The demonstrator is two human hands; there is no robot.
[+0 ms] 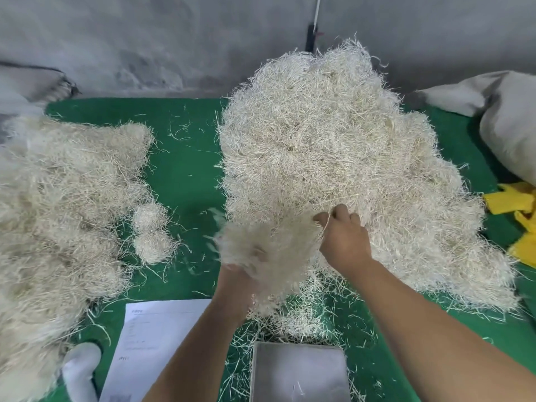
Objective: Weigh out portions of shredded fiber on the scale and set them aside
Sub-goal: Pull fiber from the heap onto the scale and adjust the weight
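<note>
A blurred clump of fiber [261, 250] is gripped by the left hand [240, 274], fingers curled round it above the near middle of the green table [188, 175], though motion blur leaves the exact finger placement unclear. The right hand [342, 242] is pressed into the near edge of the large fiber pile [333, 158], fingers curled and pinching strands. That pile fills the right half of the table up to the far edge by the grey wall [174, 39]. A second heap [63, 198] is spread along the left edge, with two small portions [150, 230] just beside it. Bare green room is left between the heaps. The metal scale pan [298, 372] sits at the near edge, a paper sheet [150, 338] beside it.
</note>
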